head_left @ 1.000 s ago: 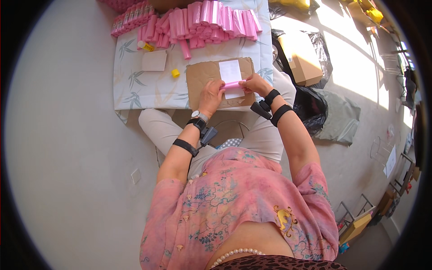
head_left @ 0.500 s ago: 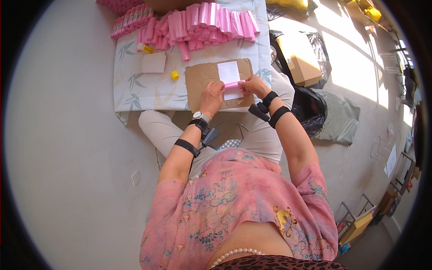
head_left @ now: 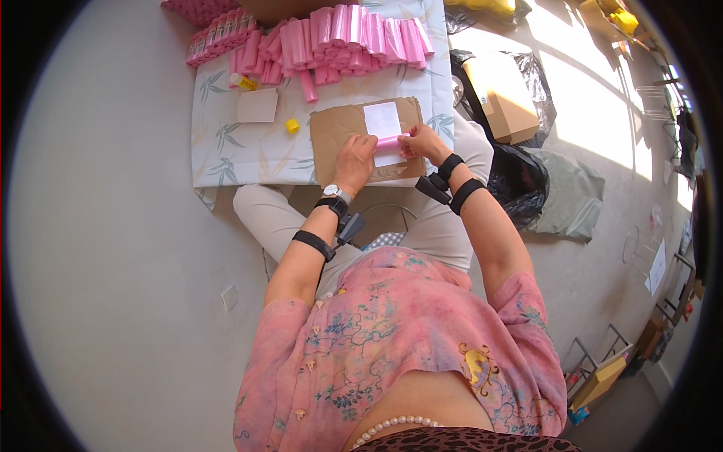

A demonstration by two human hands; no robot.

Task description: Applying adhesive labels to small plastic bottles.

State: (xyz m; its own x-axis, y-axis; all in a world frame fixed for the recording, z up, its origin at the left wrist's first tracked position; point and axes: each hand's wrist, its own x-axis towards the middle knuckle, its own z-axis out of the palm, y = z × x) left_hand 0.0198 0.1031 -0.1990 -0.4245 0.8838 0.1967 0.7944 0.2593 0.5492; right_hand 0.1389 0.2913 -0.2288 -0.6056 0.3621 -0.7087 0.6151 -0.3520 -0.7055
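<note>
A pink roll of plastic bags (head_left: 391,142) lies crosswise over a white paper sheet (head_left: 382,119), gripped at its two ends. My left hand (head_left: 354,160) has its fingers closed on the left end, and my right hand (head_left: 423,144) pinches the right end. Beneath the sheet is a flat piece of brown cardboard (head_left: 331,129) near the table's front edge. The fingertips hide both ends of the roll.
Many similar pink rolls (head_left: 331,45) are piled at the back of the cloth-covered table (head_left: 215,162). A glue stick (head_left: 242,81), a yellow cap (head_left: 292,126) and a stack of pale paper (head_left: 257,106) lie left. Black bags (head_left: 520,181) and a cardboard box (head_left: 508,105) stand right.
</note>
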